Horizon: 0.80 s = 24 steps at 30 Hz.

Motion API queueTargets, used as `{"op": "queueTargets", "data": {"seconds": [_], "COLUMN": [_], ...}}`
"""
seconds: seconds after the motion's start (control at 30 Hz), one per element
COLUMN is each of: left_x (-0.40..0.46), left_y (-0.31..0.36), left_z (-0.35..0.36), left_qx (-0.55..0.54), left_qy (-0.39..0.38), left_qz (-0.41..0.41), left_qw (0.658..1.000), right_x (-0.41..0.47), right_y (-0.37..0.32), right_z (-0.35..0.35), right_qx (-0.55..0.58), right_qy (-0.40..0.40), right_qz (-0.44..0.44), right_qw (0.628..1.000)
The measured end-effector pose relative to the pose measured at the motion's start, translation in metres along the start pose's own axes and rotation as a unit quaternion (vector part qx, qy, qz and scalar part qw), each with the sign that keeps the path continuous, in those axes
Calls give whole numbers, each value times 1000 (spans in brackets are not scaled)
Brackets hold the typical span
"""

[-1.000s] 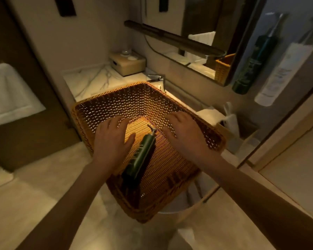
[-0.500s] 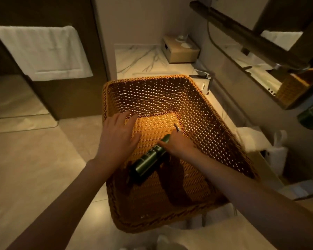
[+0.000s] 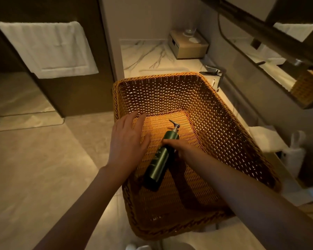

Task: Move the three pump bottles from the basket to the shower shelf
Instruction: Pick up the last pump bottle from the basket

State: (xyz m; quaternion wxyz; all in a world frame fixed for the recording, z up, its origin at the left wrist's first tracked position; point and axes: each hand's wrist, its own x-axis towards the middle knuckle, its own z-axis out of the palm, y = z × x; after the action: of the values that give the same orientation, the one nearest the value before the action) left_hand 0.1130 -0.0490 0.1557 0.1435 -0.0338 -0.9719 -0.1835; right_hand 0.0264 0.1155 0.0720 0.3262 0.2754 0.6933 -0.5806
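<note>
A brown wicker basket (image 3: 224, 127) rests on the marble counter. One dark green pump bottle (image 3: 160, 159) lies on its side on the basket floor, silver pump pointing to the far right. My right hand (image 3: 183, 147) is inside the basket with its fingers curled around the bottle's upper part. My left hand (image 3: 127, 141) hovers flat over the basket's left wall, fingers spread, holding nothing. The shower shelf is out of view.
A chrome tap (image 3: 214, 72) stands just behind the basket. A tan tissue box (image 3: 188, 46) sits at the counter's far end. A white towel (image 3: 47, 49) hangs at the left. White cloth and a small bag (image 3: 294, 152) lie to the right.
My view swung left and down, so the wall shelf with two bottles left the frame. My right hand dropped into the basket and closed on the green bottle, which shifted slightly.
</note>
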Motion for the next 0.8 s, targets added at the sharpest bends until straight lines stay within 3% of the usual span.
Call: {"op": "queueTargets", "data": {"seconds": [0.1, 0.23, 0.47, 0.6, 0.8], "left_x": [-7, -19, -34, -45, -69], "left_y": [-1, 6, 39, 56, 66], "left_z": [-5, -13, -36, -46, -81], "left_qx": [-29, -65, -169, -265, -444], "left_qy": [19, 48, 71, 102, 139], "left_qz": [-17, -63, -121, -159, -184], "left_qw": [999, 995, 976, 946, 866], "right_x": [-5, -25, -112, -171, -230], "right_y": [-2, -20, -66, -78, -83], "right_z": [2, 0, -18, -15, 4], "right_qx": [-4, -40, -90, -48, -13], "right_qy": [6, 9, -20, -64, -141], "right_qz": [-31, -173, -468, -566, -629], "right_qw": [1000, 984, 879, 821, 765]}}
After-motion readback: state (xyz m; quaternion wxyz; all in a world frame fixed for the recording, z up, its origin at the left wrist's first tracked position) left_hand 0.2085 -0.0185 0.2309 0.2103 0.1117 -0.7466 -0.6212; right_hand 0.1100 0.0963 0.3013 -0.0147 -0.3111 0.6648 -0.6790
